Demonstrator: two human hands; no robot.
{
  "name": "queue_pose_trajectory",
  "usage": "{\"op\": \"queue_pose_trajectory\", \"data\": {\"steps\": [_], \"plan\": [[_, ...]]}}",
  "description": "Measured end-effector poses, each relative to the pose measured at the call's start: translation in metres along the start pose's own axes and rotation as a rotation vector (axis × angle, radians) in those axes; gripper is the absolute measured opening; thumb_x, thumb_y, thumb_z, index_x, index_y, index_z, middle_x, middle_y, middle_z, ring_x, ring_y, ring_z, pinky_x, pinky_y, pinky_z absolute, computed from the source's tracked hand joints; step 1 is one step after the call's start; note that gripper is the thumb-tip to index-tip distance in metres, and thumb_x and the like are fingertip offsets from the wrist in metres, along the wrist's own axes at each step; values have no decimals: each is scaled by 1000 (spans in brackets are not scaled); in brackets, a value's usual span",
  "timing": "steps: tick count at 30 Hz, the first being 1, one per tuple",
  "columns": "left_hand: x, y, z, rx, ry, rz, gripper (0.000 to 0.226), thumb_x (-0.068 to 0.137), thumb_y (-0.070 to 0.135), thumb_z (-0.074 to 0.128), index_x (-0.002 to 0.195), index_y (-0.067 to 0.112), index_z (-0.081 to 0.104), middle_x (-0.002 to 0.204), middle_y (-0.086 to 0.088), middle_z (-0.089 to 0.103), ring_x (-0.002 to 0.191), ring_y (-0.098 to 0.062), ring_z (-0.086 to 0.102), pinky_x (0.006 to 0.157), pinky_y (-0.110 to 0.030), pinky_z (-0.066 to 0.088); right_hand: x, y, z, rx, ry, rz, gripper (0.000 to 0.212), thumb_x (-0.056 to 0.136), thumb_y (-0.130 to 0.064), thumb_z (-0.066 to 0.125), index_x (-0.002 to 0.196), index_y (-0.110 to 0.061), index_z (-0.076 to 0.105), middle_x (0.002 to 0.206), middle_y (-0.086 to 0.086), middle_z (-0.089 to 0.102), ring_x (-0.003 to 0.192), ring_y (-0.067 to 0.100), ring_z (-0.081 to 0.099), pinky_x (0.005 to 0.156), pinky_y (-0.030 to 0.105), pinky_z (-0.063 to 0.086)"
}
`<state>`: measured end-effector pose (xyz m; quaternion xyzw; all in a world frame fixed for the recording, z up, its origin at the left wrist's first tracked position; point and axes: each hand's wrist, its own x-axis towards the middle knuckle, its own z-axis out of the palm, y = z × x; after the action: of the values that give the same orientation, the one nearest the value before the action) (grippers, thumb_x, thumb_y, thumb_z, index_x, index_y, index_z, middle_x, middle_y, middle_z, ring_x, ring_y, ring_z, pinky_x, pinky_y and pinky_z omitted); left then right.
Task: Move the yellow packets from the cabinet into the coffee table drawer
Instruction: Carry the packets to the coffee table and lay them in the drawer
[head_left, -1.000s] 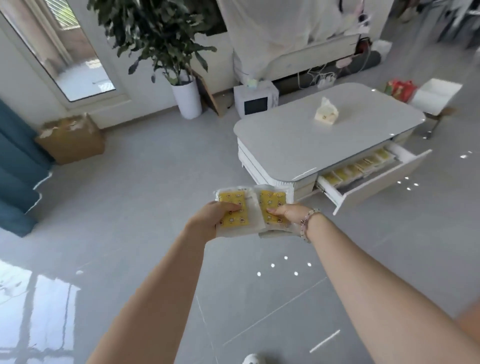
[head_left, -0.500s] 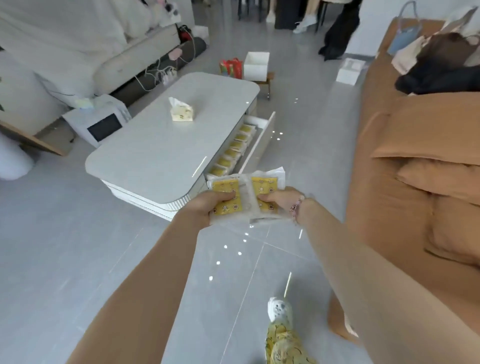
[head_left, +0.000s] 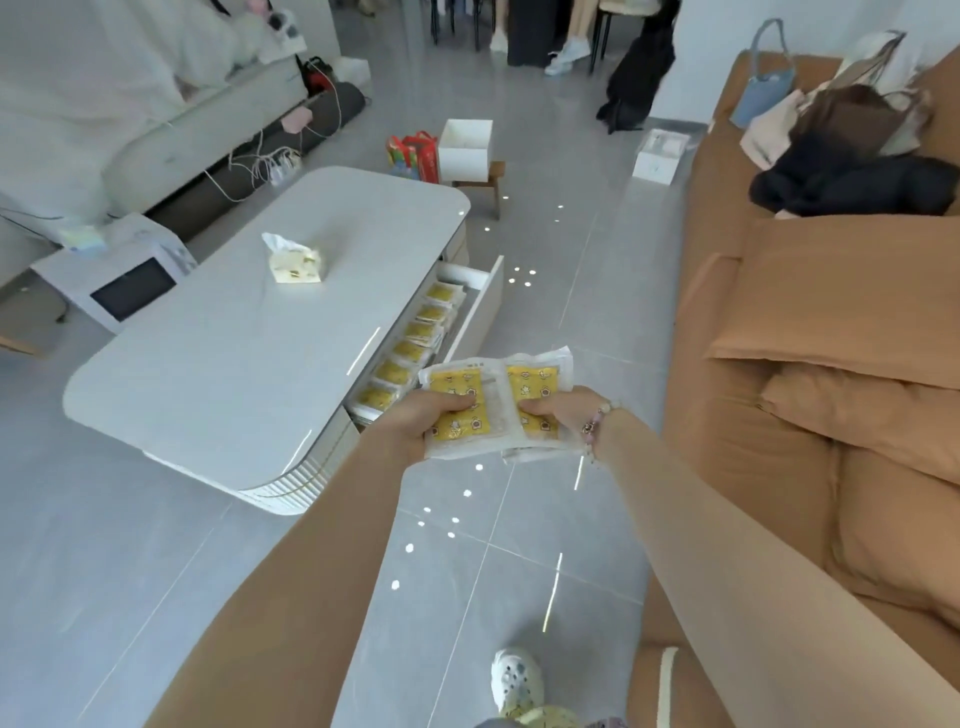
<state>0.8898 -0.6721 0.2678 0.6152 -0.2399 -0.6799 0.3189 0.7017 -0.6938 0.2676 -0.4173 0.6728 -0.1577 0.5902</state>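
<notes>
My left hand (head_left: 423, 415) grips a yellow packet (head_left: 460, 415) in clear wrapping, thumb across its face. My right hand (head_left: 558, 410) grips a second yellow packet (head_left: 535, 387) beside it; the two packets overlap in front of me, above the floor. Just beyond them the coffee table drawer (head_left: 485, 306) stands pulled open on the white coffee table (head_left: 234, 358), with a row of several yellow packets (head_left: 415, 335) lying inside. The cabinet is out of view.
A tissue pack (head_left: 293, 260) lies on the tabletop. An orange sofa (head_left: 831, 364) with bags runs along the right. A white box on a small stool (head_left: 465, 145) and a red bag (head_left: 413, 153) stand past the table. My shoe (head_left: 517, 680) shows at the bottom.
I have walked round the table's corner toward the sofa side, so the open drawer is now closer and just ahead of my hands. Both hands keep their hold on the packets.
</notes>
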Motion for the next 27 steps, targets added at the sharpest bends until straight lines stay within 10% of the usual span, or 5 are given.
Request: {"op": "queue_pose_trajectory", "data": {"steps": [15, 22, 27], "plan": [[112, 84, 27, -18, 29, -77, 8, 87, 6, 64, 93, 11, 63, 83, -7, 69, 73, -20, 66, 61, -33, 54, 123, -70, -49, -11, -36, 34, 42, 81, -30, 74, 114, -6, 62, 111, 9, 67, 103, 24, 63, 88, 32, 49], [187, 146, 18, -6, 14, -97, 9, 88, 6, 63, 95, 10, 62, 89, -8, 68, 77, -21, 65, 63, -33, 54, 194, -127, -61, 0, -50, 47, 28, 85, -29, 70, 102, -10, 60, 94, 4, 62, 74, 13, 59, 62, 22, 44], [243, 197, 15, -9, 4, -112, 9, 89, 6, 62, 96, 11, 62, 88, -7, 68, 76, -19, 66, 59, -30, 56, 255, -178, -73, -55, -53, 69, 39, 83, -29, 71, 114, -6, 63, 107, 8, 66, 99, 22, 63, 93, 31, 48]]}}
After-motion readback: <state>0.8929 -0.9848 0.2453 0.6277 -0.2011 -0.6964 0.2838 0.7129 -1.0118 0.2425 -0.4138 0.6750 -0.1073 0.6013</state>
